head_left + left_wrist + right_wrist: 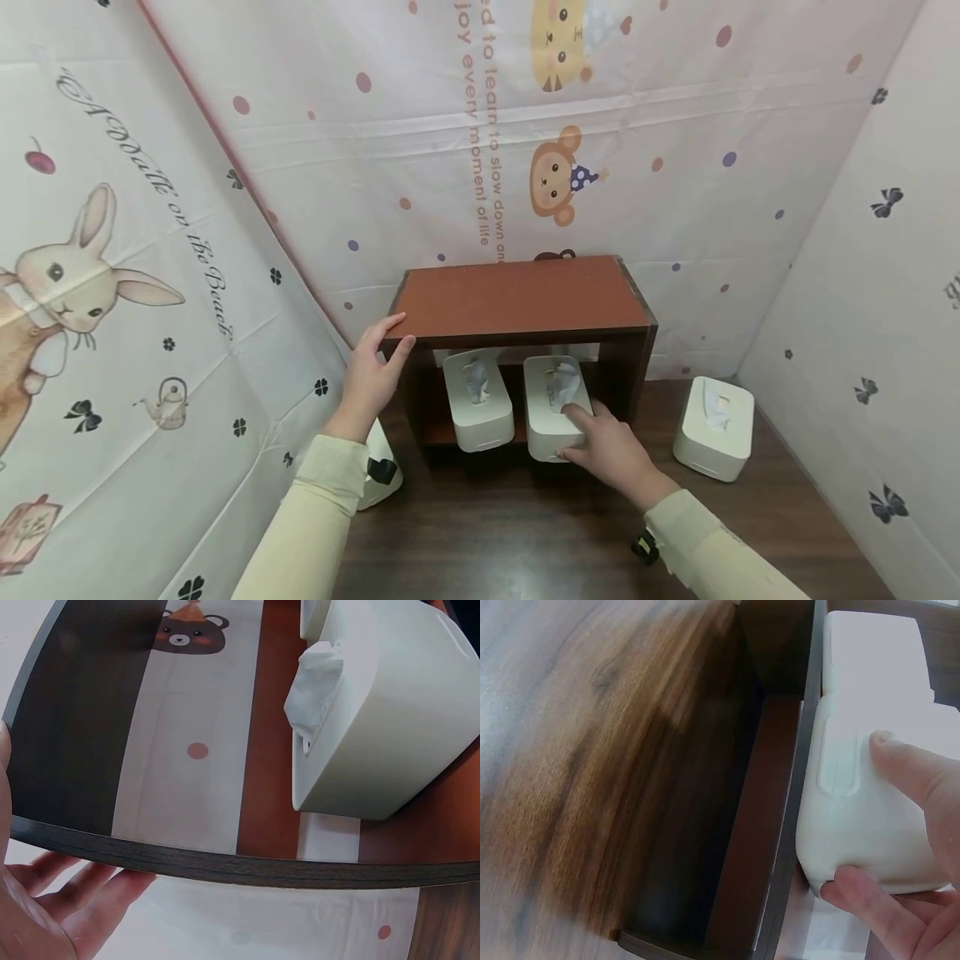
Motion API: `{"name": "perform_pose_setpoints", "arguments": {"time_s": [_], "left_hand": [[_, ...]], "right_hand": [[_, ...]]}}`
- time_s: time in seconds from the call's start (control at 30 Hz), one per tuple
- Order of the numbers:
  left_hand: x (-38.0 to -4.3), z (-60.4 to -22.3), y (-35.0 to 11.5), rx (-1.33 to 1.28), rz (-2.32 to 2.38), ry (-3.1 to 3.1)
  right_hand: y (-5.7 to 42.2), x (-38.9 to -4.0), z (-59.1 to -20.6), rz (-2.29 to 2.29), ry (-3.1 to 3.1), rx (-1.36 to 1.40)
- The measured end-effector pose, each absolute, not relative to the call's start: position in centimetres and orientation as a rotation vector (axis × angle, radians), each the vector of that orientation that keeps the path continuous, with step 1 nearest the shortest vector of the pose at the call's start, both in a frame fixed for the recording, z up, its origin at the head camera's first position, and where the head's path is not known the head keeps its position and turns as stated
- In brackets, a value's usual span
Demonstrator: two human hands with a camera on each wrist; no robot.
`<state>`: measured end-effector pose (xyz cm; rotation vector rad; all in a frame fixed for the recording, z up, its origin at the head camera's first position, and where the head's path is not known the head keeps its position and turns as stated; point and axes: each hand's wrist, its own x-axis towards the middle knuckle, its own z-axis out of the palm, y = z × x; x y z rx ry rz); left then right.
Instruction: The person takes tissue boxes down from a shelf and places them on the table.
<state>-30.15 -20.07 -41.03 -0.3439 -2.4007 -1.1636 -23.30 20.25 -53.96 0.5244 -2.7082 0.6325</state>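
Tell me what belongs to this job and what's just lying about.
Likely the job:
Brown rectangular wood-look shelf unit, touched by the left grip
Rounded white plastic-looking tissue box, held by the right grip

Seemingly just lying about:
Matching second tissue box in the shelf unit
Matching third tissue box right of the shelf unit
Partly hidden white object left of the shelf unit

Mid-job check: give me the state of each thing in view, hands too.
Shelf: open at the front.
Left shelf box: tissue poking out, untouched.
Right shelf box: tissue poking out, held.
Far-right box: upright, tissue poking out.
Far-left box: mostly hidden; tissue can't be told.
Left hand: resting on the shelf's left front corner.
Right hand: gripping the right shelf box.
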Motion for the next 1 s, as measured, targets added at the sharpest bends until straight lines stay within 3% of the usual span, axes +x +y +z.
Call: {"name": "perform_pose_setpoints", "arguments": {"time_s": [1.0], "left_hand": [[-30.0, -41.2, -20.1, -0.366, -1.149, -2.376]], "right_hand": [[20.6, -20.6, -49.4, 0.466, -2.616, 0.587]]}}
